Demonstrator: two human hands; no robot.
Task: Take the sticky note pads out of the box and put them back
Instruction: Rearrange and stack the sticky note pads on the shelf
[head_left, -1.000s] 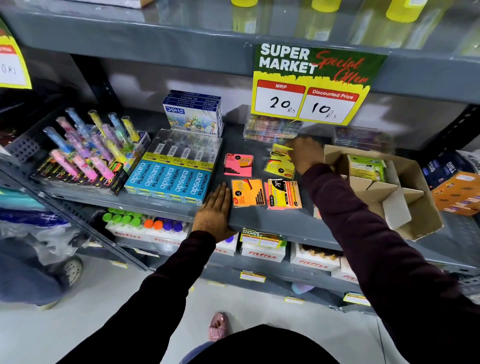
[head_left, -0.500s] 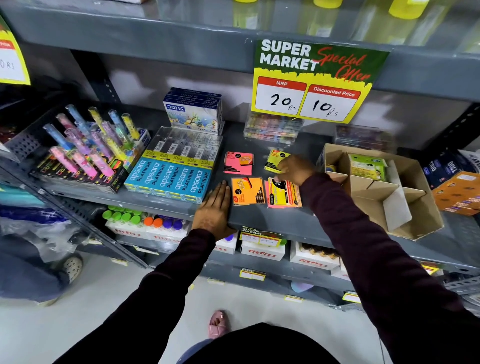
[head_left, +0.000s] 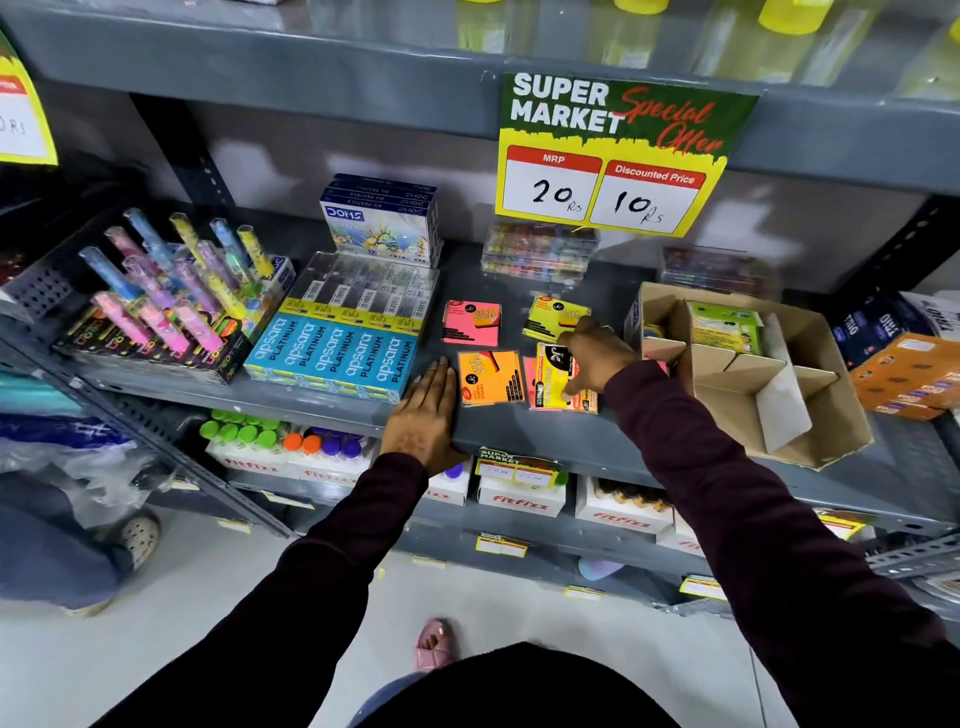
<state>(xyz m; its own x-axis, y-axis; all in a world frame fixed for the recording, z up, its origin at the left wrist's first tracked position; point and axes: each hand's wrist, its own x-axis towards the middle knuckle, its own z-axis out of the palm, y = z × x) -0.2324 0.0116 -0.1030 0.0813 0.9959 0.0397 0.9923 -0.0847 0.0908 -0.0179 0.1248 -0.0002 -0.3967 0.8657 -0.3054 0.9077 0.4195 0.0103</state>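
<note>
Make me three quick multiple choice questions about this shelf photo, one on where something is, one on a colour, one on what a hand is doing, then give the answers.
1. Where is the cardboard box relative to the sticky note pads laid out on the shelf?
A. To their right
B. To their left
C. On the floor below

2. What colour is the pad nearest the left hand?
A. Blue
B. Orange
C. White

3. What is the left hand doing?
A. Lifting a pad
B. Reaching into the box
C. Lying flat on the shelf edge, holding nothing

Answers:
1 A, the box sits at the right end of the same shelf.
2 B, the orange pad lies just right of the fingertips.
3 C, the palm is down and the fingers are spread, while the right hand is over the yellow and pink pad.
</note>
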